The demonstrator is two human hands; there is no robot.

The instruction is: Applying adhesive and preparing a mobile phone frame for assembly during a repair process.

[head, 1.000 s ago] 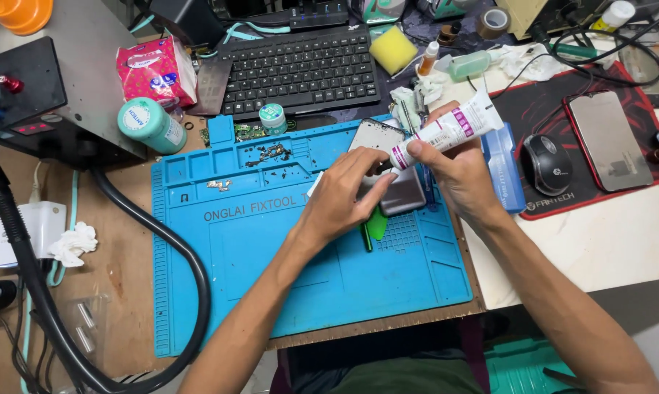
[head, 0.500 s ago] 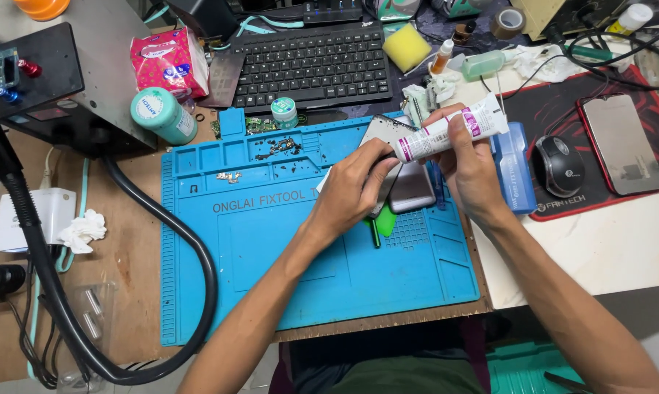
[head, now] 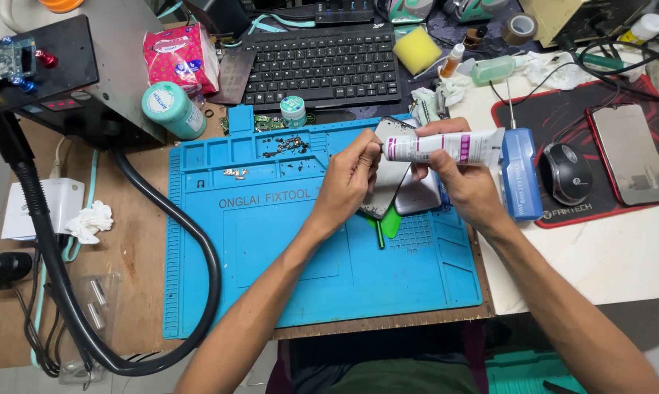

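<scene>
My right hand (head: 462,182) grips a white glue tube with purple print (head: 446,147), held level above the blue repair mat (head: 271,248). My left hand (head: 353,179) pinches the tube's nozzle end with thumb and fingers. Under both hands a phone part with a dark back (head: 388,175) and a grey phone body (head: 421,197) lie on the mat. A green pry tool (head: 386,222) pokes out beneath them.
A black keyboard (head: 322,66), yellow sponge (head: 417,47), teal can (head: 172,109) and pink tissue pack (head: 182,58) stand behind the mat. A blue box (head: 521,175), mouse (head: 567,171) and phone (head: 629,153) lie right. A black hose (head: 162,211) curves along the left.
The view has shifted a little. Both hands have lifted the tube slightly and brought it level, with my left fingers now at its nozzle end.
</scene>
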